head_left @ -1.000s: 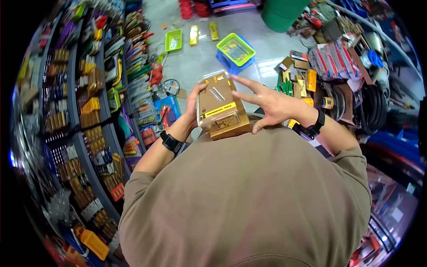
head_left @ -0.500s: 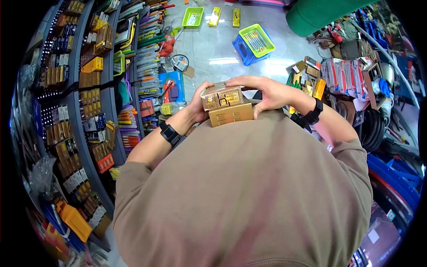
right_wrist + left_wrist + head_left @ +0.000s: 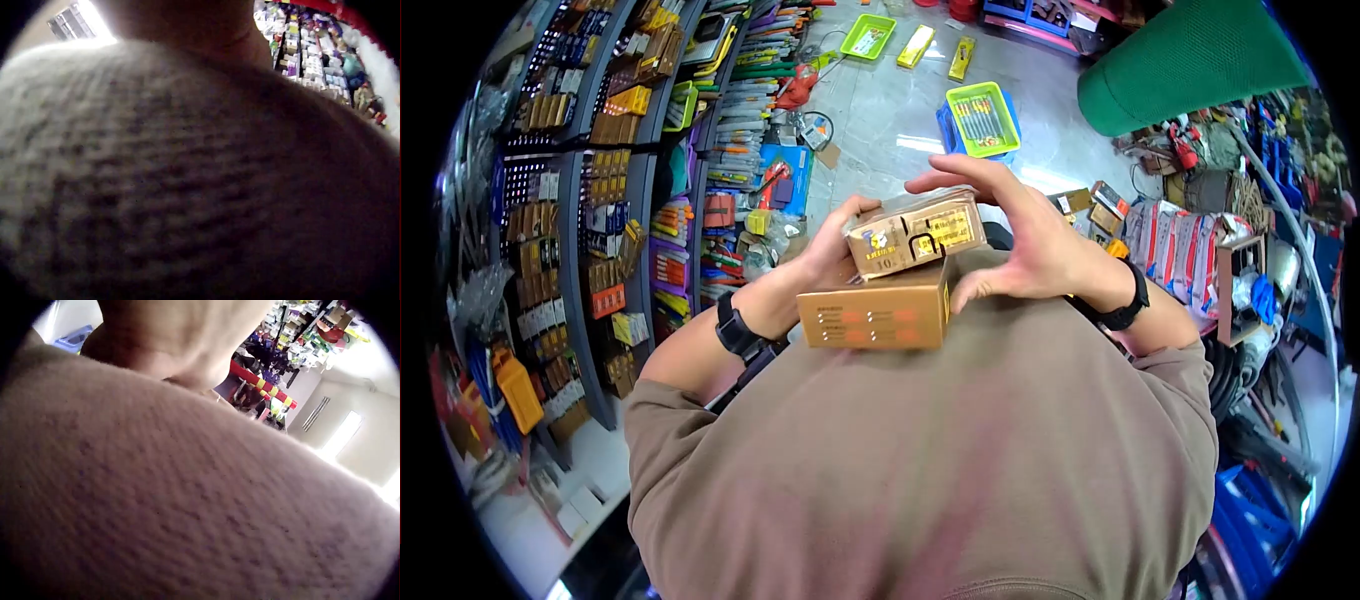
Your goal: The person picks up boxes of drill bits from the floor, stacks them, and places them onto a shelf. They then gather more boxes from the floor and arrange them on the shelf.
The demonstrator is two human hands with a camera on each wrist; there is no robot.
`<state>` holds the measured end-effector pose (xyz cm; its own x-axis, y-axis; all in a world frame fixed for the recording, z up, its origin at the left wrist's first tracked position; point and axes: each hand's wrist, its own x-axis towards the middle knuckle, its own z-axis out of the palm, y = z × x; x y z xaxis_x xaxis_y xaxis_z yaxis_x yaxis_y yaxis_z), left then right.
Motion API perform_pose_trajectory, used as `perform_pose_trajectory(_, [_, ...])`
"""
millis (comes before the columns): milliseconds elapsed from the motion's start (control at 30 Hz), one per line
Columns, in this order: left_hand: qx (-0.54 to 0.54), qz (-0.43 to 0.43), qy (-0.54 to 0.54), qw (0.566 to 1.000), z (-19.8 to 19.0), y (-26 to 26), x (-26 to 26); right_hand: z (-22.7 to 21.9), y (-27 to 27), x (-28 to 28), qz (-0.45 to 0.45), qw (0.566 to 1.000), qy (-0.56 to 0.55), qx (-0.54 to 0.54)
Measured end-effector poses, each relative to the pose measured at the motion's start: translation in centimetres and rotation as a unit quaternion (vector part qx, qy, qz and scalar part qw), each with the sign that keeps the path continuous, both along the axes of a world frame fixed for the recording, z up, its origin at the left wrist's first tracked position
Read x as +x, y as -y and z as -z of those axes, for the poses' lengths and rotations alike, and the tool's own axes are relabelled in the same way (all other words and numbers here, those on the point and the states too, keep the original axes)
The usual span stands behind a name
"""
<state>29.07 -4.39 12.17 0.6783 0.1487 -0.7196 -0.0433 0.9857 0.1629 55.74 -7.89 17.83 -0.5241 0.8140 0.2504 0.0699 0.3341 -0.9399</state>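
In the head view I hold two boxes against my chest. The upper one is a gold-brown shrink-wrapped box point(image 3: 915, 235) with a yellow label on its end. It lies on a plain brown cardboard box point(image 3: 875, 315). My left hand point(image 3: 832, 245) grips the upper box's left end, thumb on top; its other fingers are hidden behind the boxes. My right hand point(image 3: 1020, 235) curls round the right end, fingers over the top and thumb under it. Both wrists wear black bands. Both wrist views show only knitted sweater fabric point(image 3: 187, 506) up close.
Shelves point(image 3: 600, 180) packed with boxed tools run along the left. On the grey floor point(image 3: 880, 110) stand a green tray on a blue crate point(image 3: 982, 118) and another green tray point(image 3: 870, 38). A large green bin point(image 3: 1190, 60) and piled goods point(image 3: 1190, 240) fill the right.
The boxes have turned from flat label-up to end-on. The lower brown box now sticks out to the left under the wrapped one. My right hand moved from above the box to round its right end.
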Motion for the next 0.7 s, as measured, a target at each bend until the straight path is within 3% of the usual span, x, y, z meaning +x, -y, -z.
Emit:
perform_pose_trajectory(67, [0.127, 0.004, -0.040, 0.991, -1.3, 2.4, 2.4, -0.8, -0.4, 2.4, -0.050, 0.992, 0.047, 0.101])
perform_pose_trajectory(100, [0.179, -0.033, -0.116, 0.976, -5.3, 3.6, 4.5, -0.7, -0.4, 3.2, -0.096, 0.990, 0.031, 0.096])
perform_pose_trajectory(133, [0.172, -0.044, -0.124, 0.976, -4.9, 4.0, 5.2, -0.2, -0.1, 3.6, -0.109, 0.990, 0.024, 0.092])
perform_pose_trajectory(200, [0.060, -0.117, -0.138, 0.982, -2.7, 4.0, 6.1, 0.9, 0.4, 4.2, -0.121, 0.989, 0.017, 0.088])
perform_pose_trajectory(233, [0.033, -0.122, -0.083, 0.988, -2.2, 4.0, 6.1, 0.9, 0.2, 4.3, -0.128, 0.985, 0.030, 0.112])
perform_pose_trajectory(367, [0.018, -0.184, -0.096, 0.978, -6.0, 5.2, 8.6, 1.9, -0.4, 4.3, -0.111, 0.988, -0.049, 0.092])
perform_pose_trajectory(467, [0.015, -0.260, 0.012, 0.966, -7.3, 5.7, 9.0, 0.5, -1.5, 4.6, -0.120, 0.983, -0.086, 0.110])
perform_pose_trajectory(600, [0.051, -0.277, -0.082, 0.956, -10.2, 7.0, 10.6, -0.9, -2.0, 5.4, -0.123, 0.978, -0.111, 0.125])
perform_pose_trajectory(700, [0.058, -0.285, -0.051, 0.955, -8.1, 7.1, 10.4, -1.3, -2.1, 5.9, -0.128, 0.974, -0.106, 0.153])
